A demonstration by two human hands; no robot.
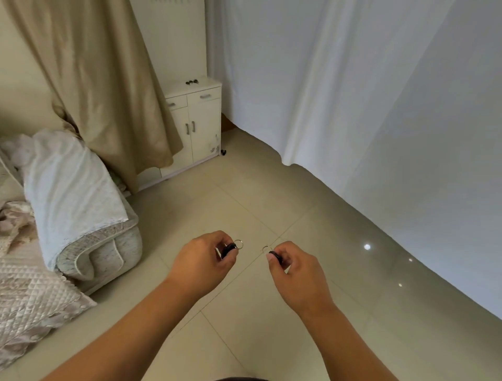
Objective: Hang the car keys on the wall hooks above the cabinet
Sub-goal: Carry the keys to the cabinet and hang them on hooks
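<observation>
My left hand point(202, 261) pinches a black car key point(229, 248) whose metal ring sticks out to the right. A second black car key point(275, 256) with its ring pointing left sits in my right hand point(294, 274). Both hands hover over the tiled floor, a short gap between them. The white cabinet point(199, 127) stands far ahead against the wall, with more small dark keys point(192, 81) lying on its top. A row of wall hooks point(169, 1) is barely visible at the top edge above the cabinet.
A beige curtain point(103, 81) hangs left of the cabinet and covers part of it. A sofa with a white cover point(76, 206) fills the left side. White drapes point(353, 108) run along the right. A small dark object point(223, 152) lies by the cabinet's foot.
</observation>
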